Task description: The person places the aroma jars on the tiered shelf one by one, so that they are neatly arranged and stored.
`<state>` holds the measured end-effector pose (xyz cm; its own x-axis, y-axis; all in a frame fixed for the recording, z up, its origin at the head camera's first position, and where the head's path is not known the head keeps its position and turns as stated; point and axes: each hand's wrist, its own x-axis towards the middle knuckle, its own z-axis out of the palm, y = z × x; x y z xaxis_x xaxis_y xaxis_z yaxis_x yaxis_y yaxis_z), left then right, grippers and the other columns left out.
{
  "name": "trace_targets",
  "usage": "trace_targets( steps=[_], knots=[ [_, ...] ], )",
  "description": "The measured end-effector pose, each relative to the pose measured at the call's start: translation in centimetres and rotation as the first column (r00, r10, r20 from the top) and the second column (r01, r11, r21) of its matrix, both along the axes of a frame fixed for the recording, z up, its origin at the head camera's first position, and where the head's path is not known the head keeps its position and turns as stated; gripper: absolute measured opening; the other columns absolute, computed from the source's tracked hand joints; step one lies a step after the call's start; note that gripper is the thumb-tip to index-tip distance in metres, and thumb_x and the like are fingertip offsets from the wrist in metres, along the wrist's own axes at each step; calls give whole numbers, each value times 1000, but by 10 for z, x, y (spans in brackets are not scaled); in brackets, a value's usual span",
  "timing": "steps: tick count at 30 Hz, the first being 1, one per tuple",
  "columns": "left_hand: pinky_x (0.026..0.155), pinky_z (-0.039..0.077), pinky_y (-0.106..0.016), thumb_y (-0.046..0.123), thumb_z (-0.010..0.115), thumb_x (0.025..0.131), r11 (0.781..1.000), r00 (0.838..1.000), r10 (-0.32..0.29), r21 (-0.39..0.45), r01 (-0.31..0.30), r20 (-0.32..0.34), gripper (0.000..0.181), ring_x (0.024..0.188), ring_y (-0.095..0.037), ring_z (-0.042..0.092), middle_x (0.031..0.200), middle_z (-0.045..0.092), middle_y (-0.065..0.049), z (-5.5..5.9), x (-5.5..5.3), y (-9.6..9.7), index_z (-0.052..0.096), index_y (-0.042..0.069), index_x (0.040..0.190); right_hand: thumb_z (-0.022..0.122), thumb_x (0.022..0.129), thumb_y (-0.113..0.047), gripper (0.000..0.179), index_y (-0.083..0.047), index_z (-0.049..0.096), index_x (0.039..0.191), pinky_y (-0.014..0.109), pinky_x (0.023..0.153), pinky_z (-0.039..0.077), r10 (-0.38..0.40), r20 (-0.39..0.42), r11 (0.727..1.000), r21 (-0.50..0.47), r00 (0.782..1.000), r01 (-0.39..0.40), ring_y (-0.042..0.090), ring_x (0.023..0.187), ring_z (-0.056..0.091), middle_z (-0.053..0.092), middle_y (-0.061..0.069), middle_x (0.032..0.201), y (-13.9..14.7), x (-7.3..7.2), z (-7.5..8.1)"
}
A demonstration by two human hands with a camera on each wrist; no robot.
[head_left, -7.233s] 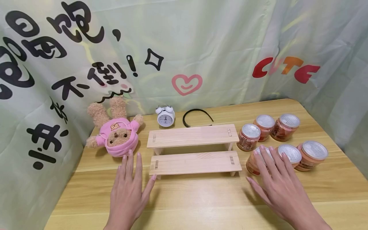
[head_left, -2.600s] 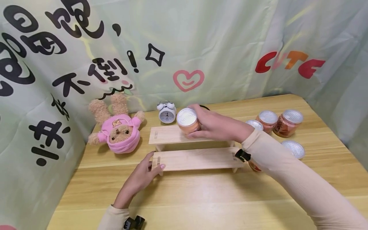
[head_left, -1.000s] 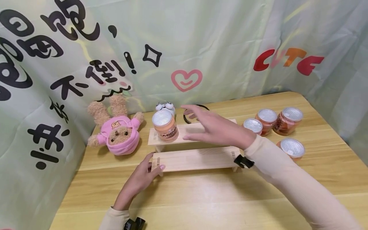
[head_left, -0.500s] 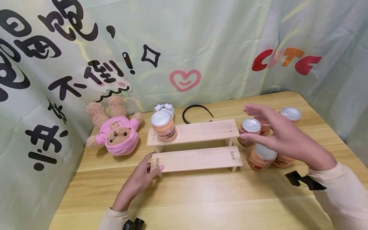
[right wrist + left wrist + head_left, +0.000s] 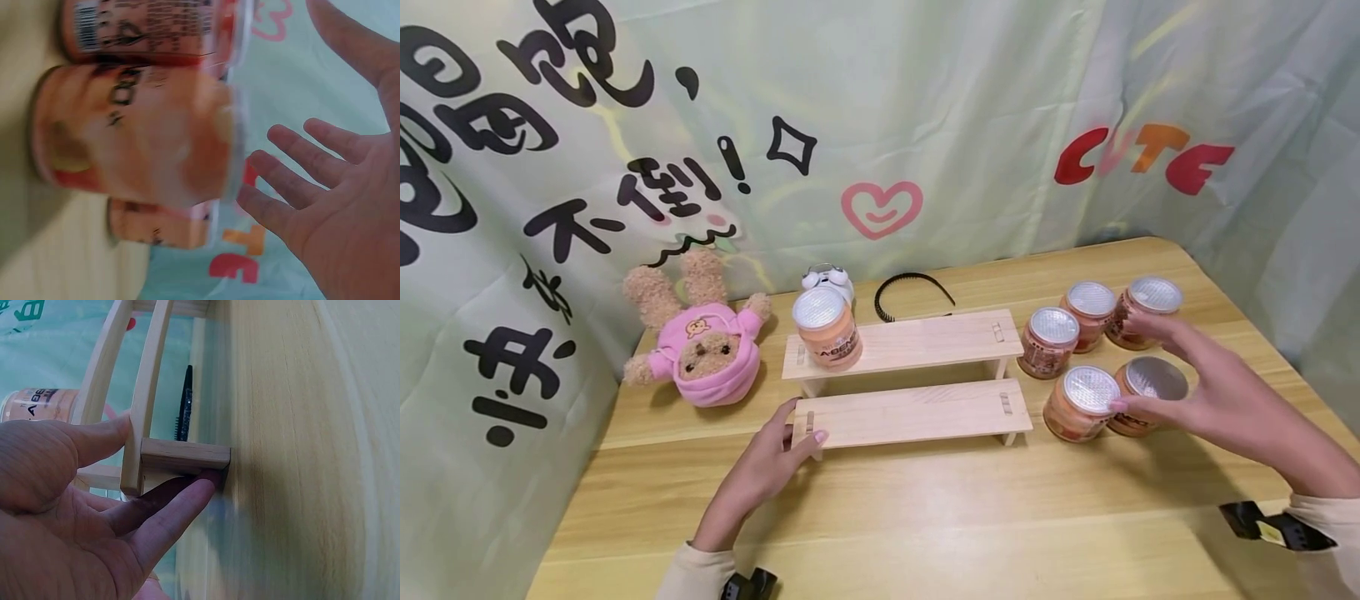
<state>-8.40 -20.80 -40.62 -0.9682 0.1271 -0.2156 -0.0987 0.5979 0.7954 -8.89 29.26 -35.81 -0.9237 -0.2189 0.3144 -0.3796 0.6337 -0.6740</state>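
My left hand grips the left end of the two-tier wooden stand, thumb over the lower board. In the left wrist view the fingertips reach the leg under that board. On the upper tier's left end stands an orange-pink jar with a silvery lid. My right hand is spread over the jars at the right, holding nothing. Its thumb tip overlaps the lid of the front-left jar in the head view; fingers are near another jar. The right wrist view has a jar before the open fingers.
More of the same jars, one by the stand's right end, stand at the table's right. Behind the stand lie a black headband and a partly hidden white alarm clock. A plush toy in pink lies at the left.
My left hand has come to hold the stand. The right hand has set a jar on the upper tier, let go of it, and swung back right over the other jars.
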Motion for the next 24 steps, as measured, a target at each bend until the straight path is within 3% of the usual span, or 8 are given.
trace_targets(
  steps=[3,7,10,14,16,19,24],
  knots=[
    [93,53,-48,33,67,100,1000,1000,1,4,-1,2,75,116,-31,63,131,62,-27,0,0,0,29,2,156,99,56,-5,101,-3,50,144,-2,98,25,-7,-14,1000,12,1000,7,-17,126,35,53,23,140,7,3,-11],
    [96,52,-49,33,66,100,1000,1000,-1,-1,1,2,75,120,-34,61,136,58,-29,0,0,0,29,2,157,99,56,-4,104,2,46,146,-2,96,27,3,-36,1000,18,999,-2,-16,125,36,53,9,141,14,8,-26],
    [99,50,-51,34,66,100,1000,1000,-3,-9,3,1,76,122,-35,59,137,57,-29,1,0,-1,28,1,157,98,59,-1,104,4,42,146,-3,92,29,-12,-17,1000,0,1000,12,-17,121,37,51,13,142,18,11,-37],
    [101,49,-52,33,66,100,1000,1000,-4,-8,4,-1,75,123,-34,59,138,58,-27,1,0,-1,29,1,156,95,63,1,106,7,34,149,-4,86,30,-51,43,998,-27,998,52,-19,113,35,43,36,137,22,13,-48],
    [102,48,-52,32,66,100,1000,1000,-6,-7,6,-4,74,124,-33,59,138,57,-26,1,0,-1,29,0,156,94,64,0,107,9,30,149,-5,84,30,-67,69,997,-25,995,69,-21,108,33,42,39,135,23,13,-51],
    [103,48,-52,31,66,100,1000,1000,-10,-2,10,-6,73,124,-33,58,139,57,-26,1,0,-1,30,0,156,93,68,1,103,11,29,148,-4,82,32,-73,87,997,-18,993,75,-22,105,33,44,40,130,24,14,-55],
    [104,46,-53,30,66,101,1000,1000,-12,6,12,-4,73,127,-36,56,142,54,-26,0,-1,-1,29,0,156,87,74,6,82,14,36,138,-3,80,35,-54,52,998,-9,997,54,-21,104,38,50,34,120,25,15,-56]
  ],
)
